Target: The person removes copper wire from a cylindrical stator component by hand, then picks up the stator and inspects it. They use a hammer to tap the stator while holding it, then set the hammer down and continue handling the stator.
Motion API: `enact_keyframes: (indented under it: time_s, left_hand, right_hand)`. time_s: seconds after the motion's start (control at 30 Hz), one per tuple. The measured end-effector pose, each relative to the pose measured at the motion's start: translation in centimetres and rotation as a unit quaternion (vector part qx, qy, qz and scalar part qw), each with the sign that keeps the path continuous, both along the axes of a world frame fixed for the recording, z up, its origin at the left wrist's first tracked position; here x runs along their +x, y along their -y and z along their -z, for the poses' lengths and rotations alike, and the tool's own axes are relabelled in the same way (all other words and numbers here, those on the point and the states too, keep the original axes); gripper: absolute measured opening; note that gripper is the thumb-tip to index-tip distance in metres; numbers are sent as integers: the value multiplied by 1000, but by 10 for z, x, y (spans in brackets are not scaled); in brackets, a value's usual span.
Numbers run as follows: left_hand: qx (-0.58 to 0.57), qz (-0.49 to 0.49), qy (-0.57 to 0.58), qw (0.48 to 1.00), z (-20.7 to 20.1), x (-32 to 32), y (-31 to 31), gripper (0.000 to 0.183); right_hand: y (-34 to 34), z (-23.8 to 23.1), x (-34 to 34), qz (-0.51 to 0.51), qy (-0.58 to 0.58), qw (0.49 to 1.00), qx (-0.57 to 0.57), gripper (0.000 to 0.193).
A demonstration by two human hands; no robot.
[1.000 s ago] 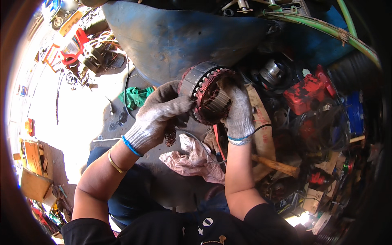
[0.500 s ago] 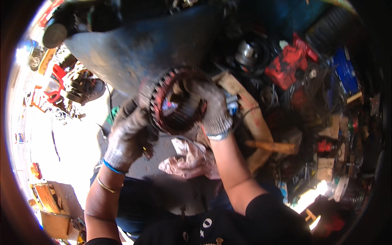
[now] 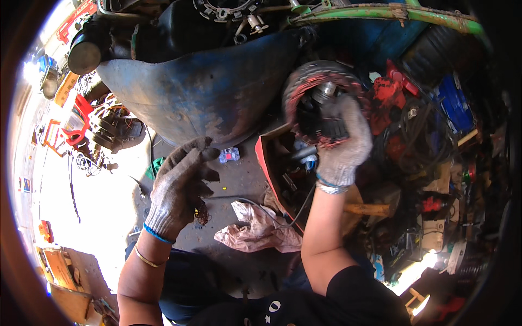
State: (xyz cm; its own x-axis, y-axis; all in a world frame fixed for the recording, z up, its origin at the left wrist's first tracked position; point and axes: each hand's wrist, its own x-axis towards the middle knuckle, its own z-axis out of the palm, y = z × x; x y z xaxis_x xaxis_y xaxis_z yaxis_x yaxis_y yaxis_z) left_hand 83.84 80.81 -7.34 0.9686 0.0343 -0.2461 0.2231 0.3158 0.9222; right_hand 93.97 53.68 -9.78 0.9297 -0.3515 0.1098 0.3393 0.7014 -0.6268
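My right hand, in a grey knit work glove, holds a ring-shaped stator core. The ring has reddish slotted teeth and is blurred by motion; my fingers reach into its hollow middle. It is raised over the right side of the work spot, above a red-edged box. My left hand, in a darkened glove, hovers at the left with its fingers apart and nothing visible in them. Beside its wrist is a small dark tangle, seemingly on the floor.
A large cut-open blue drum stands in front. Below it lie a small clear-blue piece, a pale pink cloth and a black cable. Red containers and jumbled parts crowd the right. A green metal bar crosses the far right.
The stator core has moved from between both hands to the upper right, carried by my right hand. My left hand has come off it. The box beneath shows more now.
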Motion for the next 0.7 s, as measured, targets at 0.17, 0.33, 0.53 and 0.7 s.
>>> enact_keyframes:
  time_s: [0.17, 0.33, 0.53, 0.7]
  left_hand:
    - [-13, -10, -53, 998, -8, 4, 5, 41]
    - [-56, 24, -78, 995, -9, 8, 17, 35]
    - [-112, 57, -107, 986, -8, 7, 24, 36]
    - [-151, 79, -120, 978, -3, 11, 18, 37]
  right_hand:
    - [8, -49, 8, 144, 62, 986, -52, 34]
    - [-5, -93, 34, 212, 133, 923, -293, 42]
    - [-52, -148, 99, 210, 172, 864, -423, 64]
    - [-89, -151, 121, 371, 116, 676, -626, 67]
